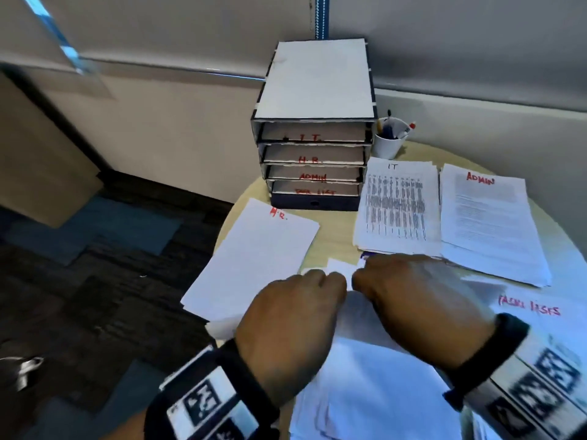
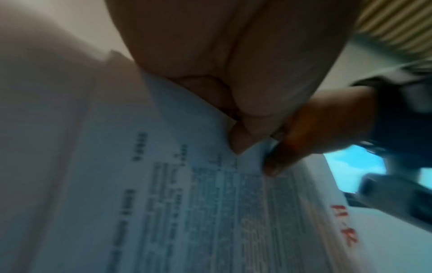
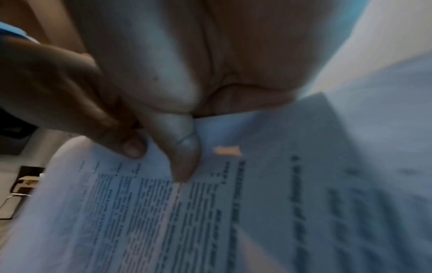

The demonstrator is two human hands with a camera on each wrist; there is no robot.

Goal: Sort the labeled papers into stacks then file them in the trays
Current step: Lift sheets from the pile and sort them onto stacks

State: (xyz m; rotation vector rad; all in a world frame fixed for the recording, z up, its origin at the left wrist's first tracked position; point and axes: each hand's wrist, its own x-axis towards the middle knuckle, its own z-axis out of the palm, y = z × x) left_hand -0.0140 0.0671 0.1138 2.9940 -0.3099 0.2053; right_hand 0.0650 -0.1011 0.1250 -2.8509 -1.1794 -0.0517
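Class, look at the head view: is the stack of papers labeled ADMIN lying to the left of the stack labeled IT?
No. The ADMIN stack lies to the right of the IT stack, beside it on the round table.

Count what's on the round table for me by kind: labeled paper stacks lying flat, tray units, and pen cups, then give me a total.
Labeled paper stacks lying flat: 4 (H.R. stack, IT stack, ADMIN stack, tasks stack)
Tray units: 1 (tray unit, four labeled trays)
Pen cups: 1 (pen cup)
Total: 6
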